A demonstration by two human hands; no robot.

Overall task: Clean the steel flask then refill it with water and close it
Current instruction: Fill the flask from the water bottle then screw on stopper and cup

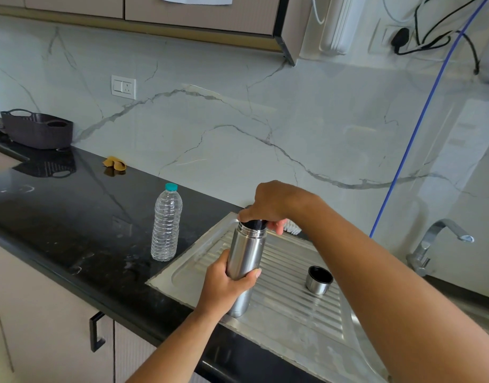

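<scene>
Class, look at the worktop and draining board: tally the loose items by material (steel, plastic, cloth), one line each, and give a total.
Steel: 2, the tall cylindrical steel flask and the small round steel cup lid
Plastic: 2, the clear ribbed plastic bottle with teal cap and the dark woven-look plastic basket
Cloth: 1, the crumpled mustard-yellow cloth
Total: 5

Left hand (226, 283) grips steel flask (244, 261); right hand (268, 204) pinches black stopper (254, 223).

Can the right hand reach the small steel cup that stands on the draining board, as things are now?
Probably yes, but not at once. The small steel cup stands open-side up on the ribbed steel draining board, with nothing blocking it. However, the right hand grips the black stopper of the steel flask and must let go first.
</scene>
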